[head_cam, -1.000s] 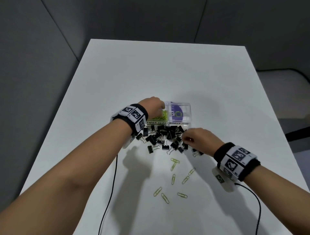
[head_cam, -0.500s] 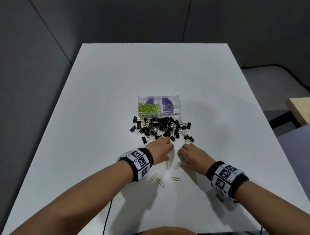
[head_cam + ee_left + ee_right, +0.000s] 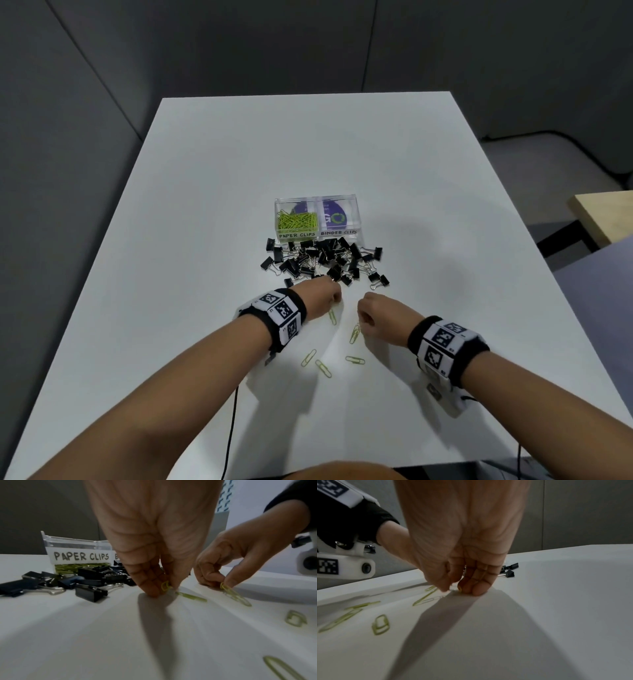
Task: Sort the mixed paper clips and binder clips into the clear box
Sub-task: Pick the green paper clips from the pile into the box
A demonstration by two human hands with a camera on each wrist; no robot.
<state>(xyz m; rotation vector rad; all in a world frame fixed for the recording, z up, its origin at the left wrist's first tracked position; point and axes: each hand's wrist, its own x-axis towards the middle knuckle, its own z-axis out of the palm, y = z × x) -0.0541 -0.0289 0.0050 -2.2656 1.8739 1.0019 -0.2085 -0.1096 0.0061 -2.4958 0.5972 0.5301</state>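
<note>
Both grips pinching paper clips (image 3: 229, 591)

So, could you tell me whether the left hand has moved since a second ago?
Yes. The left hand has pulled back from the clear box toward the person, past the binder clips, and now pinches a paper clip.

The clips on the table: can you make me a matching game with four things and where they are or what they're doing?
Things:
1. binder clips
2. left hand
3. right hand
4. clear box

Places or states:
A. pinches a green paper clip whose far end touches the table
B. has a pile of green paper clips in its left half
C. black heap on the table just in front of the box
D. pinches a green paper clip right next to the black heap

Pairs: 1-C, 2-D, 3-A, 4-B
</note>
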